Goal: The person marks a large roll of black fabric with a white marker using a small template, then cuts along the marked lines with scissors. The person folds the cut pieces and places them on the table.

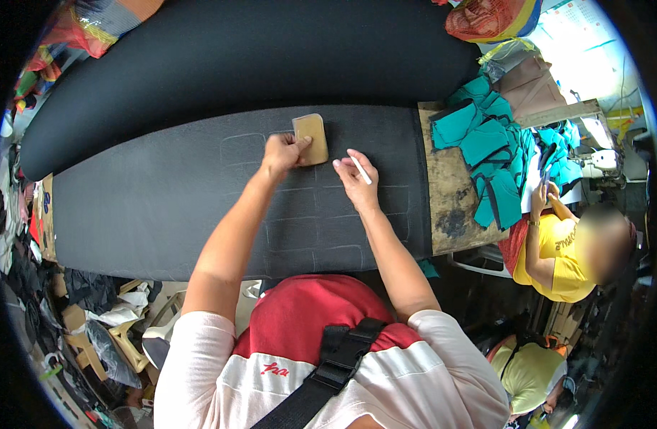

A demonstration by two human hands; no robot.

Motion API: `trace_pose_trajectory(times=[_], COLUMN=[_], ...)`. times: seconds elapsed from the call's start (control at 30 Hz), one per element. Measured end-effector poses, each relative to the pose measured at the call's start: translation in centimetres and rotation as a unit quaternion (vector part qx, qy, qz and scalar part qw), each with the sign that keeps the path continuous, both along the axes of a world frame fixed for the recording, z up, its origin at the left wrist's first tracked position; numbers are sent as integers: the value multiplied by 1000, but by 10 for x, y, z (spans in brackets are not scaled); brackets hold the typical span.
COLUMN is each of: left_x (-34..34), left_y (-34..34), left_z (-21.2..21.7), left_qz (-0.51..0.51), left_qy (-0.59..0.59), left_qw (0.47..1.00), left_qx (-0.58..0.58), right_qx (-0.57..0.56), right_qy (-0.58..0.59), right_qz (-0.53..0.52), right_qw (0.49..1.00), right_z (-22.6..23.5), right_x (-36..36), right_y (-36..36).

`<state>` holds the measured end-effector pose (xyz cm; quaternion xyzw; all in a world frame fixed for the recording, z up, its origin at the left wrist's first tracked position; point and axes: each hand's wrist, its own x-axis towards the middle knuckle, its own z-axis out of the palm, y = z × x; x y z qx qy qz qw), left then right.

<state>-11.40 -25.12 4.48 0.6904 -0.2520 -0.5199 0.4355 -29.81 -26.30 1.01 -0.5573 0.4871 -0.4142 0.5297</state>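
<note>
Pinching a tan, round-cornered template (317,146), the person's left hand (282,151) sets its thumb on the face, with the other fingers curled at the left edge. The template is over the black cloth (164,193), toward the far side of the table; whether it lies quite flat I can't tell from here. Just to its right, and apart from it, the right hand (360,184) has its fingers bent around a slim white stick (361,170); I can't make out whether the tip touches the cloth. Pale outlines (300,189) run in rows across the black surface, and a thick black roll (257,53) lies along the far side.

As for writing, a short scrawl of red script (275,369) crosses the white band of the person's red and white shirt (310,314), left of a black buckled strap (335,366). Dark lettering shows on the yellow shirt (561,268) of a co-worker seated at the right. Up in the bright corner, a white sheet (580,20) carries rows of small print, partly in red, too washed out to read.

Teal cut pieces (482,139) are heaped on the bare wooden boards (450,189), with a white sewing machine (601,163) beyond them.
</note>
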Motion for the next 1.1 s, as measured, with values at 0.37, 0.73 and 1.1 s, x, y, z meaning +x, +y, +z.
trace_pose_trajectory(times=[0.37,0.73,1.1], left_x=[-120,-121,-124], left_y=[70,61,57], left_z=[-33,-59,-56], left_qz=[-106,-105,-81], left_qy=[-507,-525,-536], left_qw=[811,808,804], left_qx=[-272,-247,-242], right_qx=[-64,-247,-256], right_qy=[61,137,264], right_qz=[108,192,161], right_qw=[990,940,916], right_z=[-7,10,12], right_x=[-55,-12,-41], right_y=[-42,-51,-58])
